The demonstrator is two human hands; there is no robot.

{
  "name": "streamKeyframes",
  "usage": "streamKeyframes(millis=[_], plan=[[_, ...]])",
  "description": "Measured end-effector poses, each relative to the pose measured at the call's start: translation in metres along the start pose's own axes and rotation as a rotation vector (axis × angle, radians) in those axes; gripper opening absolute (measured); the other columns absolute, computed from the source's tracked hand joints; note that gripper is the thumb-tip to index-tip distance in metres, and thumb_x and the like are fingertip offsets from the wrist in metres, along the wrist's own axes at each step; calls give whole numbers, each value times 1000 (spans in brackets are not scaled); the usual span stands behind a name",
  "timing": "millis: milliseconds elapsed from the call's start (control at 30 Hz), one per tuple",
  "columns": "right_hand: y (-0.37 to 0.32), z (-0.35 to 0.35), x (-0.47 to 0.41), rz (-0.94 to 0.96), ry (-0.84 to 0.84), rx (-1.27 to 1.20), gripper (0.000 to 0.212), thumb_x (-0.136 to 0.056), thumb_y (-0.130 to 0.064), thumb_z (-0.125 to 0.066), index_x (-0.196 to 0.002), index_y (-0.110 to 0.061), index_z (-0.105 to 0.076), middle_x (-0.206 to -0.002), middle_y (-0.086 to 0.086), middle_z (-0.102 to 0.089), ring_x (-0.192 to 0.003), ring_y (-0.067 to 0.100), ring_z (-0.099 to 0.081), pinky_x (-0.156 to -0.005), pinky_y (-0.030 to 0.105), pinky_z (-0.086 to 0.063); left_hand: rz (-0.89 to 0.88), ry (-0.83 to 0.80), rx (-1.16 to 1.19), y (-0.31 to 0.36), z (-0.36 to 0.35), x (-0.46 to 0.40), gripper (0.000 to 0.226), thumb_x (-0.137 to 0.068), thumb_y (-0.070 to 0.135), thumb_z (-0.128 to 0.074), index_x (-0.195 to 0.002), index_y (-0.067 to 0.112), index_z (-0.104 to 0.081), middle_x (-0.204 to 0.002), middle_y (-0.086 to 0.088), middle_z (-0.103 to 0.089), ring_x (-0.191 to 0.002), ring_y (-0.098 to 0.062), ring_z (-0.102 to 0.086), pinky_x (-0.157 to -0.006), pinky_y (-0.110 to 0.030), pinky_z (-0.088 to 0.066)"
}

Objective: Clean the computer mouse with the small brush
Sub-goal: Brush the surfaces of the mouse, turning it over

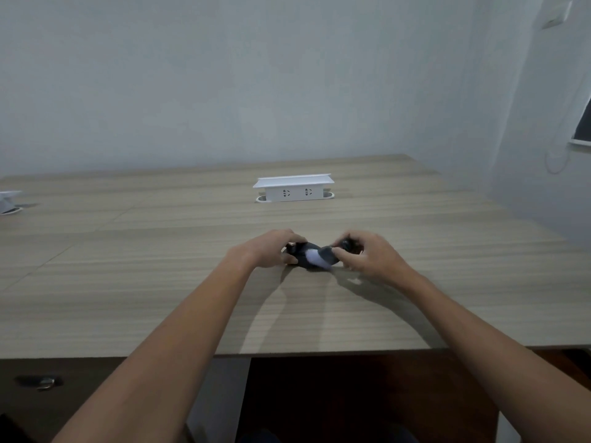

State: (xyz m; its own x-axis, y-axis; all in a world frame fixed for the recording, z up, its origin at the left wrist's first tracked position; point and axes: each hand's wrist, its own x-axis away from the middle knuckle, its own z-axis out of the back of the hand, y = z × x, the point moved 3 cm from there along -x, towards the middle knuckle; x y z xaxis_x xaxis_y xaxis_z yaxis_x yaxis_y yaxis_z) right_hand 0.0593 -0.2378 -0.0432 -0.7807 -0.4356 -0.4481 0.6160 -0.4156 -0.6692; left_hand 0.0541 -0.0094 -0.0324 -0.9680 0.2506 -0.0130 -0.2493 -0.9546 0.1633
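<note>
A dark computer mouse (303, 255) lies on the wooden table (160, 266), a little right of centre. My left hand (275, 247) grips its left side. My right hand (361, 251) holds a small brush (329, 251) with a dark handle, and its pale bristles rest on the top of the mouse. The fingers of both hands hide much of the mouse and the brush handle.
A white pop-up socket box (292, 187) stands on the table behind the hands. Another white box (8, 199) sits at the far left edge. The table's front edge runs just below my forearms, with a dark drawer and key (44, 382) under it at left.
</note>
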Motion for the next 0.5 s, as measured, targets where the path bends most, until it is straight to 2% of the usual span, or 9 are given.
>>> streamKeyframes(millis=[67, 133, 200, 267, 400, 500], plan=[[5, 5, -6, -22, 107, 81, 8, -86, -21, -73, -89, -14, -74, -71, -5, -70, -63, 12, -66, -62, 26, -50, 9, -3, 5, 0, 0, 0, 55, -91, 21, -68, -144, 20, -51, -135, -7, -57, -122, -27, -53, -103, -41, -42], [6, 10, -10, -40, 159, 106, 10, -87, -21, -72, -89, -12, -73, -74, 1, -71, -60, 12, -67, -58, 23, -50, 11, -5, 12, 0, 0, 0, 55, -91, 20, -68, -143, 21, -51, -134, -7, -57, -122, -27, -53, -104, -43, -42], [4, 10, -16, -59, 150, 58, 5, -88, -16, -71, -89, -11, -73, -72, 3, -71, -51, 3, -66, -51, 13, -47, 1, -9, 20, 0, 2, 0, 56, -90, 19, -69, -143, 21, -51, -133, -7, -58, -121, -27, -54, -104, -42, -43], [2, 7, -21, -94, 110, 34, 5, -89, -13, -69, -90, -11, -73, -70, 3, -71, -48, -1, -65, -48, 10, -46, -11, -21, 46, -1, 2, 1, 57, -90, 17, -69, -143, 20, -51, -135, -6, -58, -122, -25, -54, -105, -41, -44], [7, 1, -27, -163, 39, 45, 11, -88, -16, -68, -90, -7, -73, -71, 10, -74, -61, 22, -73, -52, 25, -56, -31, 9, 129, -4, -2, 4, 56, -89, 12, -69, -142, 17, -54, -136, -5, -59, -125, -24, -54, -106, -37, -44], [9, 1, -27, -190, 25, 23, 12, -87, -18, -68, -88, -8, -73, -66, 8, -74, -57, 17, -70, -54, 30, -57, 46, 111, 195, -10, -6, 10, 58, -89, 8, -68, -145, 14, -51, -140, -9, -55, -129, -25, -53, -103, -32, -45]])
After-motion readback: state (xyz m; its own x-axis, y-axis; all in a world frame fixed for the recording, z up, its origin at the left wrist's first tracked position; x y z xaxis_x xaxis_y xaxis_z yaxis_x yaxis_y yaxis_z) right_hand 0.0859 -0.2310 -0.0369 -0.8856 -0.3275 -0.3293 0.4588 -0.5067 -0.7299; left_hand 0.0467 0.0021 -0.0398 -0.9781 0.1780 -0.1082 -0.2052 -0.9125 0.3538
